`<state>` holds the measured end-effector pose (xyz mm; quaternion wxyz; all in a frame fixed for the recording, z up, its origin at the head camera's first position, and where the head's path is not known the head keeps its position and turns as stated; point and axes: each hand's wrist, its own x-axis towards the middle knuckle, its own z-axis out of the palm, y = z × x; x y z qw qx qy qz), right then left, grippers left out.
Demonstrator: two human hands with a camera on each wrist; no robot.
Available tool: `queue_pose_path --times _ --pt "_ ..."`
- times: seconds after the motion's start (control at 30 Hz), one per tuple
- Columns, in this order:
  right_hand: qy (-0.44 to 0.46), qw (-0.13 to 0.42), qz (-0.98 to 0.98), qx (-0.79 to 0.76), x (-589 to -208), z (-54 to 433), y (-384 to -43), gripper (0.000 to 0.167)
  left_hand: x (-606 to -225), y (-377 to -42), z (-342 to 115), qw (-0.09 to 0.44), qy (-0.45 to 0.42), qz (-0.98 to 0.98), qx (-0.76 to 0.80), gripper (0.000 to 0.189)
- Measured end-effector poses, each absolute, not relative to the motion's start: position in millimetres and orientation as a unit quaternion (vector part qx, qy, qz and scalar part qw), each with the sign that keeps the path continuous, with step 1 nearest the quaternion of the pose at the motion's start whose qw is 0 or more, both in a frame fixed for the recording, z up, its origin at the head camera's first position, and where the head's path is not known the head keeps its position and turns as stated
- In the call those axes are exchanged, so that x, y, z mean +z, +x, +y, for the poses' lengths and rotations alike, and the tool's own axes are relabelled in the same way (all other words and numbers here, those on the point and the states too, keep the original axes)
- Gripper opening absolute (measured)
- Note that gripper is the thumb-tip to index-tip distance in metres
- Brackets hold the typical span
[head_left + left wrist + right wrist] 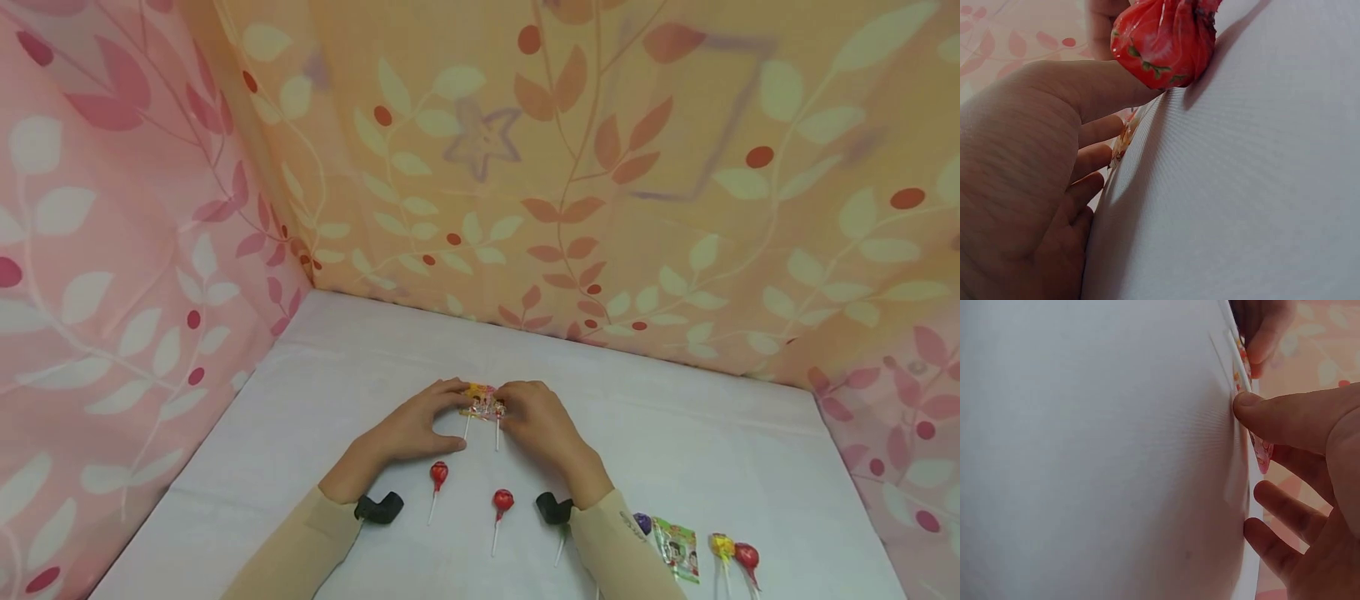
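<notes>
A small yellow-and-pink candy packet (480,402) lies on the white table between the two hands, with white lollipop sticks (497,435) pointing from it toward me. My left hand (420,425) is at its left side, fingertips at the packet's edge and thumb stretched out apart below. On the right, my right hand (543,421) pinches the packet's pink end (1264,459) between thumb and index finger; the other fingers are spread in the right wrist view. Nearer to me lie two red-wrapped lollipops, one by the left wrist (438,475), the other mid-table. A red wrapper (1163,47) fills the top of the left wrist view.
At the front right are a green candy packet (677,548), a yellow lollipop (722,547), a red lollipop (747,556) and a purple one (642,523) partly behind the right sleeve. Leaf-patterned cloth (480,208) walls the table's back and sides.
</notes>
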<state>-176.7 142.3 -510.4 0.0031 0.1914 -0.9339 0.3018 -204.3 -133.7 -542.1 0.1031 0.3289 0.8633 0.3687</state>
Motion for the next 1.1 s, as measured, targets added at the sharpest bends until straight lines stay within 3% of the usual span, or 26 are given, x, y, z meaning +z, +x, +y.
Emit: queue_pose_path --times 0.37,0.7,1.1 --pt "0.184 0.014 -0.940 0.286 -511.6 144.3 -176.5 0.038 -543.0 -206.4 -131.9 0.092 0.334 0.864 0.366 0.065" --pt "0.178 -0.016 -0.929 0.325 -497.7 146.4 -170.9 0.045 -541.0 -204.2 -133.4 0.089 0.334 0.865 0.363 0.065" --pt "0.133 -0.043 -0.915 0.378 -469.6 160.0 -126.1 0.051 -540.8 -201.4 -133.0 0.101 0.319 0.871 0.358 0.067"
